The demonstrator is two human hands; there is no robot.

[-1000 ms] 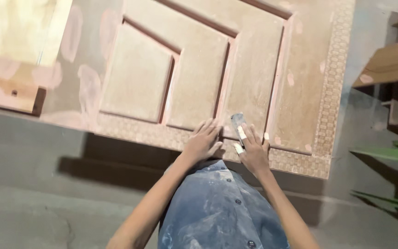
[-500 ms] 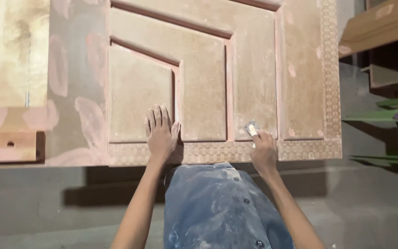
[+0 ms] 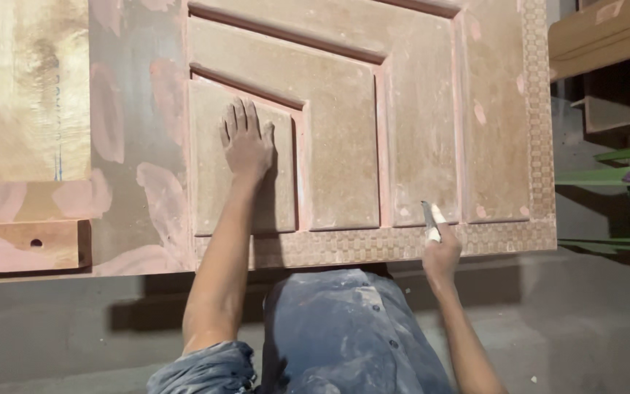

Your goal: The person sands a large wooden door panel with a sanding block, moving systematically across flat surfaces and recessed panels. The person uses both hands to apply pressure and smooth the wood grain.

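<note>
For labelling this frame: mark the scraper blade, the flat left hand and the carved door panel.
scraper blade (image 3: 432,221), head view, on the pale handle above the fist.
left hand (image 3: 246,144), head view, on the back of the hand.
carved door panel (image 3: 417,109), head view, on a bare recessed field.

A dusty blue denim shirt (image 3: 344,328) — small dark buttons down its front, pale smears across the cloth. The left sleeve (image 3: 205,365) is rolled into a bunch; both forearms bare.
</note>
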